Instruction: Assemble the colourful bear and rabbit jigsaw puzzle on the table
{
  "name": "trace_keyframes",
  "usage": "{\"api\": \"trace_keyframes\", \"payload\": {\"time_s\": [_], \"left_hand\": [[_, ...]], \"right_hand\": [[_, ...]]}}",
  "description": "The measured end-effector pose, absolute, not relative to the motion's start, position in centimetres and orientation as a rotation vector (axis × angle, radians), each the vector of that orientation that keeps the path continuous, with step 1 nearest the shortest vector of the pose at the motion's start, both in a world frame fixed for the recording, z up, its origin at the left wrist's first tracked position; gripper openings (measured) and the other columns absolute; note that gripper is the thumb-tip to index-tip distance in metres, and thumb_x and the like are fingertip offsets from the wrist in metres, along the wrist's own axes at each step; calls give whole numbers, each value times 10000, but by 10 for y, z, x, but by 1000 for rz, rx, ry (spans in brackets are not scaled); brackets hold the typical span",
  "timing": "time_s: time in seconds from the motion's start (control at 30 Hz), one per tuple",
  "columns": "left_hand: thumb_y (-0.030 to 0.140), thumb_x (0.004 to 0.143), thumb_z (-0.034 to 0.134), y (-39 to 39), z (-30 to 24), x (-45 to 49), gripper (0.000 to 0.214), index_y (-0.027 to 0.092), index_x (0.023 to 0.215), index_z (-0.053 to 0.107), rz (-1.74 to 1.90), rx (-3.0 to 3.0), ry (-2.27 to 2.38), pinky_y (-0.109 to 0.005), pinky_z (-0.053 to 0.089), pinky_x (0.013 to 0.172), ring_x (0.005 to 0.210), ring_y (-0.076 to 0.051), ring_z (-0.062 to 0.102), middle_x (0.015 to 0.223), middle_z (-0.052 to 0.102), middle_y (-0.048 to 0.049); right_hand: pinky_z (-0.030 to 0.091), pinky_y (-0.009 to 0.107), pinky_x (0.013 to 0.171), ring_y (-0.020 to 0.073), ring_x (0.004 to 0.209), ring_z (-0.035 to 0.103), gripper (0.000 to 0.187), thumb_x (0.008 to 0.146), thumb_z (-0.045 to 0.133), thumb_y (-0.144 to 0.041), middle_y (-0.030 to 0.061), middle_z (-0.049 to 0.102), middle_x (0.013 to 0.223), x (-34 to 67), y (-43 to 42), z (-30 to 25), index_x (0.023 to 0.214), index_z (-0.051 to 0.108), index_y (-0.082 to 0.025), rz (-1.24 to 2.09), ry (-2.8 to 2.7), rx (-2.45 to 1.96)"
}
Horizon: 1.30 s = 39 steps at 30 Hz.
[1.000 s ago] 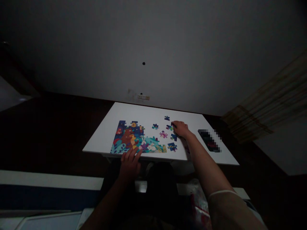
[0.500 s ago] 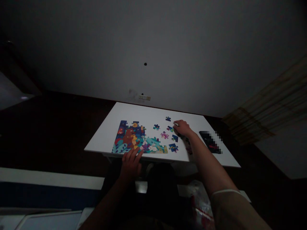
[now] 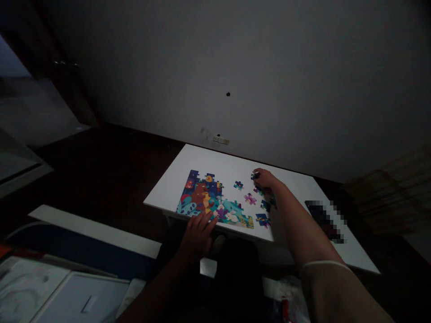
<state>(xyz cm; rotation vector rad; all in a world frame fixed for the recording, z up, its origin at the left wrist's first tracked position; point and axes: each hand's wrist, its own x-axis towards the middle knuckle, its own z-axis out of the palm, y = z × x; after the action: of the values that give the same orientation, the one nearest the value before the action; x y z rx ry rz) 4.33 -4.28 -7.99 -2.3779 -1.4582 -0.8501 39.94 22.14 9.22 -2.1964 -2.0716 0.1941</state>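
A partly joined jigsaw puzzle (image 3: 204, 197) with a bear, rabbits and plants lies near the front edge of the white table. My left hand (image 3: 198, 233) rests at its lower edge, fingers spread out and holding nothing. My right hand (image 3: 264, 178) reaches over the loose pieces, its fingers closed on a dark blue puzzle piece (image 3: 254, 175) at the back. Around it lie a teal-and-blue piece (image 3: 239, 185), a pink piece (image 3: 250, 198) and a blue-and-yellow piece (image 3: 262, 220). More pieces are partly hidden under my right hand and forearm.
A dark, pixelated flat object (image 3: 325, 222) lies on the right of the white table (image 3: 168, 179). Behind the table stands a grey wall with a socket strip (image 3: 221, 140). A clear plastic bag (image 3: 292, 296) is below, by my right arm.
My right hand has moved back a little to the dark blue piece and closed on it. The view has turned, shifting the table rightward. My left hand stays by the puzzle's edge.
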Motion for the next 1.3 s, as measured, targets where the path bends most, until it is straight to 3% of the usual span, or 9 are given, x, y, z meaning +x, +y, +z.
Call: {"api": "trace_keyframes", "payload": {"time_s": [0.2, 0.37, 0.5, 0.57, 0.73, 0.83, 0.9, 1.07, 1.3], "left_hand": [[223, 960, 795, -41, -79, 45, 748, 316, 1702, 776, -895, -2392, -1439, -528, 541, 1347, 1582, -351, 702, 1724, 792, -89], [257, 1010, 761, -41, -81, 46, 723, 312, 1731, 754, -946, -2394, -1444, -541, 518, 1371, 1604, -347, 692, 1739, 782, -85], [268, 1017, 762, -41, -84, 49, 761, 347, 1772, 724, -901, -2418, -1499, -575, 506, 1385, 1627, -364, 671, 1766, 759, -88], [264, 1015, 770, -42, -82, 49, 779, 356, 1787, 714, -876, -2437, -1520, -587, 493, 1397, 1633, -374, 662, 1773, 752, -94], [287, 1075, 759, -45, -76, 50, 728, 320, 1800, 702, -815, -2473, -1565, -528, 416, 1453, 1686, -360, 621, 1823, 712, -92], [283, 1079, 753, -46, -75, 50, 712, 301, 1790, 708, -811, -2465, -1548, -516, 411, 1453, 1698, -357, 610, 1829, 706, -98], [278, 1065, 762, -46, -75, 49, 726, 300, 1789, 706, -802, -2460, -1531, -521, 429, 1444, 1692, -359, 614, 1820, 712, -98], [315, 1087, 738, -48, -70, 46, 763, 348, 1842, 637, -740, -2489, -1524, -516, 447, 1446, 1724, -330, 584, 1865, 675, -60], [333, 1078, 758, -49, -63, 42, 838, 349, 1894, 569, -659, -2564, -1504, -545, 513, 1394, 1731, -354, 564, 1882, 653, -81]], "right_hand": [[611, 376, 957, 272, 994, 837, 513, 738, 866, 57, 199, 918, 1161, 398, 212, 96, 1196, 922, -169, 503, -2001, -2032], [567, 378, 848, 221, 809, 757, 295, 740, 866, 62, 135, 874, 934, 395, 199, 99, 874, 862, -201, 631, -1963, -1907], [484, 395, 754, 206, 680, 631, 285, 771, 829, 44, 74, 764, 724, 387, 197, 105, 728, 760, -229, 633, -1954, -1826], [471, 393, 772, 208, 709, 612, 269, 770, 822, 29, 58, 752, 732, 378, 201, 108, 758, 762, -234, 611, -1960, -1742], [548, 367, 912, 225, 895, 722, 261, 785, 805, -95, 58, 860, 1009, 326, 218, 104, 998, 839, -243, 683, -2003, -1470], [571, 343, 828, 221, 840, 698, 170, 752, 805, -216, 2, 797, 922, 282, 223, 87, 885, 721, -280, 775, -1991, -1366], [560, 320, 771, 210, 801, 661, 222, 697, 803, -257, -25, 735, 868, 253, 223, 74, 858, 655, -296, 878, -1910, -1288], [586, 341, 749, 215, 781, 690, 337, 744, 830, -378, 6, 792, 960, 199, 218, 48, 1068, 798, -290, 1058, -1786, -1216], [587, 341, 664, 216, 678, 677, 322, 828, 877, -539, -21, 738, 778, 182, 233, 32, 988, 767, -281, 1015, -1775, -1258]]}}
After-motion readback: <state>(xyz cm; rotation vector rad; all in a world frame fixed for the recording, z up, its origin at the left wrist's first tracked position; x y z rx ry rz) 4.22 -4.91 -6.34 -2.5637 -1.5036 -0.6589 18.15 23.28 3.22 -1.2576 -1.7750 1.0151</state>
